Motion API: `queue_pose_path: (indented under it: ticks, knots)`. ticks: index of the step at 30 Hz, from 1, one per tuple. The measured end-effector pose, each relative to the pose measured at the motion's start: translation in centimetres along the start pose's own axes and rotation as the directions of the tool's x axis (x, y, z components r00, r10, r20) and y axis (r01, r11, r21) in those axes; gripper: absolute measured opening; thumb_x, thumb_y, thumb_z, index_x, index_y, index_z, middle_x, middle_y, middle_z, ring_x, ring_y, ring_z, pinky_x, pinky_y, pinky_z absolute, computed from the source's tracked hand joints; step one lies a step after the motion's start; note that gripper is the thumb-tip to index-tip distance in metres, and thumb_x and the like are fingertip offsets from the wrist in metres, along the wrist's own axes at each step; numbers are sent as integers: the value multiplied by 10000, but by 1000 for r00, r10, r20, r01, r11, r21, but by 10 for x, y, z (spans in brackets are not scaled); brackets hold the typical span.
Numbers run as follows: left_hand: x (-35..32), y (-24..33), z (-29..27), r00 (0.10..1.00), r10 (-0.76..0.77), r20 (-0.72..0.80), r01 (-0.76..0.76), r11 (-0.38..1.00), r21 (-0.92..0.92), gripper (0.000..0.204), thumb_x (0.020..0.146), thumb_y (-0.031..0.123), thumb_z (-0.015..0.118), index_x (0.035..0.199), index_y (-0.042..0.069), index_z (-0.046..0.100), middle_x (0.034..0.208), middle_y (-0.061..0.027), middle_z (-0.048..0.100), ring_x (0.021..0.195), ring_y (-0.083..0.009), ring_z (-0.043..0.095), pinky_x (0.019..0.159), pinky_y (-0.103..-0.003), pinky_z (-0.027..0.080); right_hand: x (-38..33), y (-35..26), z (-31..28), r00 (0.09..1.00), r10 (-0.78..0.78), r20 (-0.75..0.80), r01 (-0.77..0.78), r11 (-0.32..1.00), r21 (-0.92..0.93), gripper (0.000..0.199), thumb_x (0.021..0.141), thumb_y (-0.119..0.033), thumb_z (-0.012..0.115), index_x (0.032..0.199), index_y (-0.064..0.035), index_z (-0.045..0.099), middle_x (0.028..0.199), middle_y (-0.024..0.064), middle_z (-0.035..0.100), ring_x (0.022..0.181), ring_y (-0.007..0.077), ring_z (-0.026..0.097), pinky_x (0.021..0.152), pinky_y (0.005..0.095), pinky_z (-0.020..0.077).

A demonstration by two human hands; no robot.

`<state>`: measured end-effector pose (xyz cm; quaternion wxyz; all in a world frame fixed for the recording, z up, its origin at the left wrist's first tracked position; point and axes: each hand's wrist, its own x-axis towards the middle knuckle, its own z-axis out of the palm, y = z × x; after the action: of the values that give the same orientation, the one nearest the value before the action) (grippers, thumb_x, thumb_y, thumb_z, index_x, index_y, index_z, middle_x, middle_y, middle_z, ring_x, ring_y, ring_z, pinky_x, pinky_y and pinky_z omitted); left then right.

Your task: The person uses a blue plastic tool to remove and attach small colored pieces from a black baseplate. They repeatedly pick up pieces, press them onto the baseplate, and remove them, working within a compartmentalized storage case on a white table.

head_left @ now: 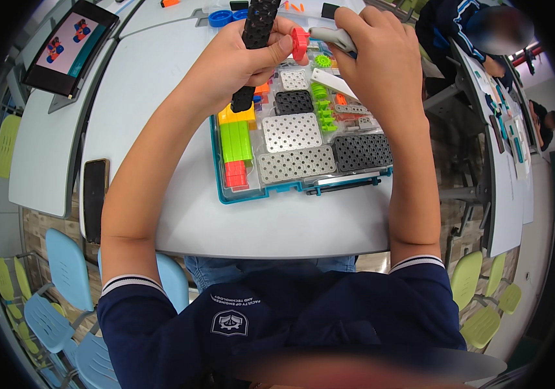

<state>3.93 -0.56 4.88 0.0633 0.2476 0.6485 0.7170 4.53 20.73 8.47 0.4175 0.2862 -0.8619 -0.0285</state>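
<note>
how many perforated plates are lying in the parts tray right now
5 visible: a small silver plate at the top, a black plate under it, a silver plate mid-tray, a long silver plate in front, a black plate right. The hands may hide more.

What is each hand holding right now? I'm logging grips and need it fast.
Left hand: closed around a black perforated strip with a red wheel-like piece at it.
Right hand: closed on a grey tool handle pointed at the red piece.
</note>
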Motion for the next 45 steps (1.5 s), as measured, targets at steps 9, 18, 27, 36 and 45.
queue_pose_path:
  ticks: [9, 18, 27, 36, 45]
  knots:
    - [-1, 0, -3, 999, -35, 27, 34, 999, 37, 263, 979, 236, 672, 1136, 34, 610, 880, -44, 673, 523, -4, 384, 457, -170, 265, 4, 1, -6, 999, -50, -16, 50, 998, 23, 216, 674, -115, 725, 882, -83, 675, 771, 101, 599, 831, 309, 609, 757, 420, 454]
    - [-2, 6, -2, 995, 15, 98, -15, 1000, -2, 272, 965, 272, 690, 1082, 32, 638, 719, 5, 573, 491, -14, 352, 454, -199, 263, -7, 10, 15, 993, -63, -96, 85, 966, 243, 301, 699, -183, 819, 944, -134, 651, 719, 26, 634, 677, 245, 667, 576, 396, 511]
    - [-4, 10, 4, 994, 8, 104, -5, 999, -32, 266, 996, 222, 625, 1153, 8, 608, 847, -66, 670, 470, 9, 334, 429, -161, 229, -7, 27, 22, 990, -102, -101, 131, 932, 339, 338, 696, -183, 827, 992, -147, 669, 735, 51, 658, 656, 272, 668, 571, 394, 508]
    - [2, 25, -26, 971, 239, 28, -236, 969, -75, 254, 986, 222, 652, 1157, 34, 637, 901, -40, 676, 509, 12, 331, 441, -176, 227, -8, 71, 59, 998, -52, -31, 60, 935, 349, 213, 799, -162, 803, 969, -102, 690, 754, 117, 664, 644, 308, 638, 555, 355, 488]
    - [13, -1, -41, 965, 90, -247, -56, 989, 140, 292, 965, 235, 687, 1134, -2, 663, 940, -78, 726, 484, 19, 328, 420, -162, 239, 49, 74, 117, 840, -137, 526, 141, 990, 32, 135, 745, -149, 690, 861, -85, 716, 770, 121, 681, 779, 328, 682, 700, 443, 520]
